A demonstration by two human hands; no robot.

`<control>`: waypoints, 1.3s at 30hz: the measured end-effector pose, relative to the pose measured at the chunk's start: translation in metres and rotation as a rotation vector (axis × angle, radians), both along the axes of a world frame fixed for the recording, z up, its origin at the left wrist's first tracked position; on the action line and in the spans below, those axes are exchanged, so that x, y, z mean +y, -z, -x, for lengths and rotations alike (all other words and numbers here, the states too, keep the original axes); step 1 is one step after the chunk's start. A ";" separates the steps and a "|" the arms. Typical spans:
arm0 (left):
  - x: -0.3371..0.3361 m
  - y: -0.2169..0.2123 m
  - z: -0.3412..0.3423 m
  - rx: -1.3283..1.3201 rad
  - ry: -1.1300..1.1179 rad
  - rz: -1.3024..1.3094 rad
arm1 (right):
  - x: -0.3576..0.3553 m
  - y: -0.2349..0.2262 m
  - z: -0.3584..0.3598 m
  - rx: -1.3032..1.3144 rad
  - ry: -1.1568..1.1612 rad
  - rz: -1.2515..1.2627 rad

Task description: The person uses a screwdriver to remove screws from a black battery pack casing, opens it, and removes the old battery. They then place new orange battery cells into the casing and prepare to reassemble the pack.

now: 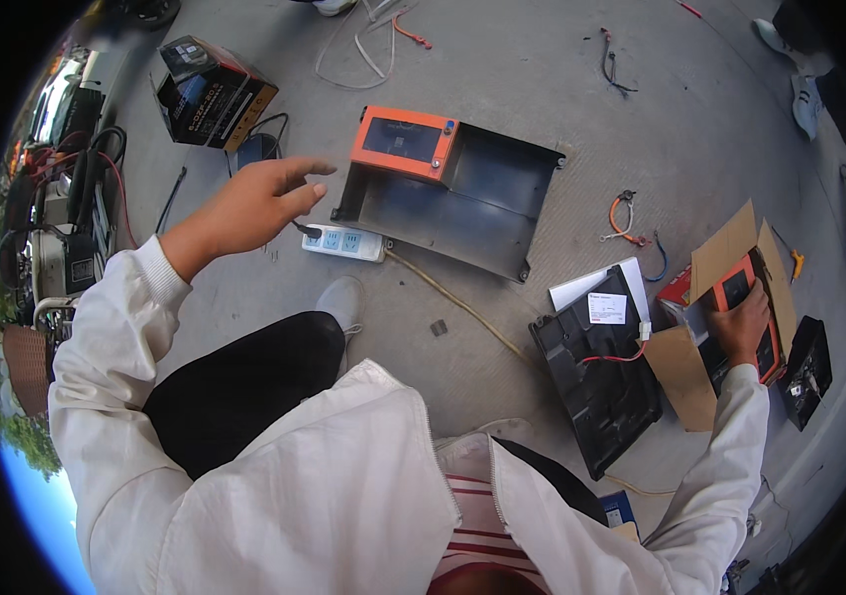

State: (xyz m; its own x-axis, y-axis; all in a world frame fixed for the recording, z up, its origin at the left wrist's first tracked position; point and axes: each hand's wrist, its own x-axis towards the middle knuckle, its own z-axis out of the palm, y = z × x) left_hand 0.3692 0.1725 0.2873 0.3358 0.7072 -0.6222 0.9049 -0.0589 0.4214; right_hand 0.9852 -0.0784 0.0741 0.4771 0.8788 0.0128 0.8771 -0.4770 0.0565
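Orange unit (pixel 737 289) in carton (pixel 682 377), lengthwise near to far

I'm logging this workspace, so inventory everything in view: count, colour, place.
Open rectangular metal tray: one, dark grey, centre.
Rectangular orange-framed block: one, orange and black, tray's upper left.
Plastic power strip: one, white, below tray.
Flapped cardboard box: one, brown, right.
Boxed rectangular block: at least one, orange-black, inside.
Ribbed plastic panel: one, black, lower right.
Printed cardboard carton: one, black, upper left.
Loose thin wires: several, mixed colours, floor.
Left hand: one, bare, near tray.
Right hand: one, bare, fingers on boxed block.
Fabric jacket: one, white, lower centre.
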 end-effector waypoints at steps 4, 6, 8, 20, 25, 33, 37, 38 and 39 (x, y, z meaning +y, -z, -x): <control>-0.019 -0.029 0.066 -0.043 -0.167 -0.011 | -0.008 -0.035 0.017 0.055 0.034 0.001; -0.026 -0.033 0.085 -0.095 -0.228 -0.019 | -0.023 -0.055 0.021 0.080 0.076 -0.023; -0.037 -0.015 0.112 -0.171 -0.295 0.004 | -0.015 -0.089 0.044 0.146 0.127 -0.014; -0.014 0.085 0.006 -0.605 -0.058 0.381 | -0.031 -0.211 0.194 0.363 0.015 0.063; -0.001 0.129 0.018 -0.546 -0.109 0.580 | -0.008 -0.184 0.292 0.591 -0.130 0.130; 0.027 0.227 0.103 -0.753 -0.913 0.065 | 0.083 -0.129 0.414 0.621 -0.325 0.168; 0.018 0.239 0.109 -0.768 -0.936 0.126 | 0.132 -0.114 0.450 0.446 -0.487 0.046; 0.019 0.243 0.109 -0.764 -0.927 0.130 | 0.142 -0.109 0.457 0.400 -0.527 0.016; 0.019 0.244 0.109 -0.759 -0.920 0.132 | 0.151 -0.105 0.464 0.356 -0.569 -0.016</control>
